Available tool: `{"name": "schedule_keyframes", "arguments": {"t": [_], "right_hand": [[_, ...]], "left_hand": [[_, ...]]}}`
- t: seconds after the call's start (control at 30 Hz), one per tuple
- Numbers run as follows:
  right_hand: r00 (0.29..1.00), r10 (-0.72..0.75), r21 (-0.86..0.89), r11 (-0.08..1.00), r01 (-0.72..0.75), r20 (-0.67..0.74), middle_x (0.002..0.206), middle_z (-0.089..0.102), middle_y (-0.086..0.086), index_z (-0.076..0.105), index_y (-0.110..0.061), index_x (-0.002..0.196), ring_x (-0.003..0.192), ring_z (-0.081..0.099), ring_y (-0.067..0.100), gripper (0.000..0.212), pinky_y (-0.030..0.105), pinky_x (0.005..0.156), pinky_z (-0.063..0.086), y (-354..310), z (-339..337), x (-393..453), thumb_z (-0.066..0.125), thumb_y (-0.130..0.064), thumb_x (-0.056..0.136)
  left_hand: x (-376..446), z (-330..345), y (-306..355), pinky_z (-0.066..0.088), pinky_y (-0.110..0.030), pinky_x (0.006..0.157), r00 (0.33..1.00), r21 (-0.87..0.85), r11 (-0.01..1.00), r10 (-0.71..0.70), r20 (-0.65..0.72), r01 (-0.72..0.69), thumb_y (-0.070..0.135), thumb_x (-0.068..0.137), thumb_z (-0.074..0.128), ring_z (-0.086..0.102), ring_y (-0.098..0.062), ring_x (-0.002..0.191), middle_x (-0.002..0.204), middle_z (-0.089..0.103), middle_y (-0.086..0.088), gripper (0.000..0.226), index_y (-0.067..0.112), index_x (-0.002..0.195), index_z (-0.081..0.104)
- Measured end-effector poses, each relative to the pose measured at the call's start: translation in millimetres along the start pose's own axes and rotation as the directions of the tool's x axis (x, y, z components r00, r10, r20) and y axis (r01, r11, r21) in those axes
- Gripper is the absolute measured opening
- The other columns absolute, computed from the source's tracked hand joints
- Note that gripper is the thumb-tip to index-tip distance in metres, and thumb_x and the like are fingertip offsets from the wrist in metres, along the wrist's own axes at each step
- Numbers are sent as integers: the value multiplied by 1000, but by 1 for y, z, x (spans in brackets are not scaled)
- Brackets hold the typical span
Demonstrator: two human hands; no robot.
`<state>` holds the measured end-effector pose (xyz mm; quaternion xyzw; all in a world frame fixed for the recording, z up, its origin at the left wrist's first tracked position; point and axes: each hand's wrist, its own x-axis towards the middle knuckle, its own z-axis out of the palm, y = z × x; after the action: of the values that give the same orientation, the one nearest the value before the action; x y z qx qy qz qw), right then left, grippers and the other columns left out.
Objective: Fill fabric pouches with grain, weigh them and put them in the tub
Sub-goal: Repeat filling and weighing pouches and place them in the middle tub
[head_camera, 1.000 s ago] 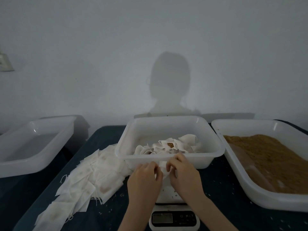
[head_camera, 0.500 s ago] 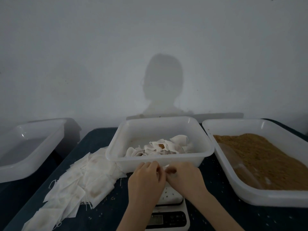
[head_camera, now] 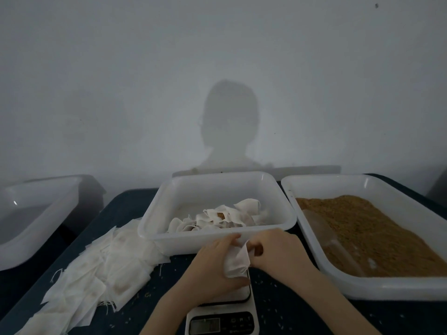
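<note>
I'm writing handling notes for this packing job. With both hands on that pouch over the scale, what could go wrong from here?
1. The left hand and right hand hold the pouch over the scale; any hand pressure on the platform could skew the reading.
2. Loose grains already dot the table; an unclosed pouch may spill more.
3. The scale's display is dim and easy to misread.
</note>
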<state>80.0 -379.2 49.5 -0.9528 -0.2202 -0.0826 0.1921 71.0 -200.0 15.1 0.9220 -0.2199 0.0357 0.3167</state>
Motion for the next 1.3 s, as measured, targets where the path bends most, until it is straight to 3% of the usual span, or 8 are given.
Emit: {"name": "schedule_keyframes", "arguments": {"t": [0.1, 0.2, 0.47, 0.63, 0.8, 0.97, 1.13, 1.3], "right_hand": [[999, -26, -54, 998, 28, 39, 59, 48, -13, 71, -41, 85, 53, 44, 4, 20, 15, 49, 25, 4, -10, -6, 55, -52, 84], [997, -32, -39, 999, 35, 75, 58, 48, -10, 48, -39, 50, 54, 45, 6, 36, 17, 50, 28, 11, -16, -11, 59, -49, 83], [985, -67, 231, 972, 29, 157, 82, 39, -15, 49, -46, 56, 69, 43, 1, 39, 19, 62, 34, 23, -6, -12, 57, -32, 92], [967, -67, 243, 970, 6, 246, 80, 44, -8, 48, -21, 63, 63, 41, 8, 27, 26, 60, 34, 28, 0, -13, 52, -20, 90], [978, -58, 232, 973, 10, 202, 55, 45, -11, 49, -57, 50, 48, 38, 3, 59, 18, 53, 29, 26, -8, -11, 51, -8, 83], [977, 34, 189, 979, -75, 210, 59, 39, -3, 34, -25, 48, 52, 33, 14, 43, 30, 55, 28, 36, -5, -7, 43, 0, 82], [975, -1, 252, 966, -56, 224, 53, 49, -16, 51, -40, 49, 45, 38, 4, 39, 19, 51, 28, 40, -12, -8, 55, -22, 84], [985, 12, 174, 984, -42, 171, 53, 52, -18, 54, -45, 51, 47, 42, 2, 31, 16, 48, 30, 46, -15, -6, 59, -41, 81]], "left_hand": [[6, 3, 3, 50, -26, 90, 999, -153, 987, -44, -7, 42, 59, 64, 67, 59, 7, 96, 103, 64, 23, 53, 43, 113, 55], [10, 7, 3, 53, -23, 82, 999, -181, 983, -46, -23, 41, 61, 65, 70, 60, 5, 90, 97, 64, 24, 43, 45, 103, 57], [21, 20, 8, 40, -12, 65, 998, -122, 992, 21, -63, -29, 56, 68, 66, 56, 1, 77, 92, 55, 24, 25, 44, 86, 54], [21, 18, 8, 44, -18, 69, 998, -94, 994, 57, -18, -59, 49, 68, 69, 53, -4, 79, 91, 50, 19, 24, 39, 79, 50], [21, 15, 11, 42, -13, 69, 1000, 17, 1000, -2, -4, 3, 60, 65, 63, 57, 5, 80, 87, 62, 21, 35, 41, 91, 49], [24, 15, 11, 31, -13, 62, 999, 206, 978, 30, 44, -38, 59, 71, 58, 49, 5, 71, 77, 55, 21, 26, 44, 84, 41], [28, 19, 13, 36, -8, 56, 999, 132, 991, -8, 44, 2, 51, 76, 60, 54, 11, 72, 77, 59, 22, 19, 50, 79, 41], [35, 21, 14, 51, -21, 73, 999, 52, 999, -17, 36, 15, 55, 73, 58, 60, 5, 80, 86, 66, 18, 27, 39, 94, 56]]}}
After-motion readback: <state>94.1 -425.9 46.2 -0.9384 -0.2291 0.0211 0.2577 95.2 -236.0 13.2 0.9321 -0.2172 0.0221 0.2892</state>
